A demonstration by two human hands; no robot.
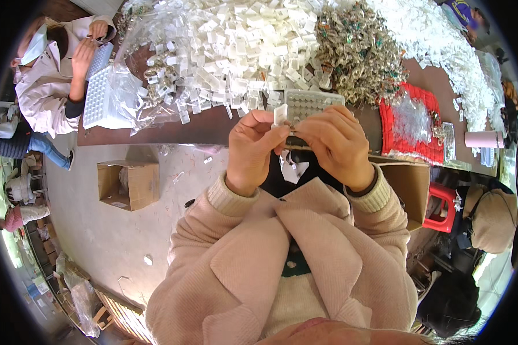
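Observation:
My left hand [252, 150] pinches a small whitish plastic case [280, 115] between thumb and fingers, above the near edge of the table. Close beside it, my right hand [341, 146] has its thumb and fingers pressed together at the case's lower right. Whatever those fingertips hold is too small to make out. Just beyond both hands lies a clear plastic tray [313, 99] with rows of small round cells. Behind the tray rises a large heap of similar whitish plastic cases [236, 49]. To its right is a pile of small shiny metallic pieces [357, 52], some with green bits.
A red padded cloth [414, 123] with clear plastic on it lies at the right, near a pink cylinder [483, 139]. At the left, a masked person [54, 80] works over white cell trays [105, 98]. A cardboard box [128, 184] and red stool [440, 208] stand below the table.

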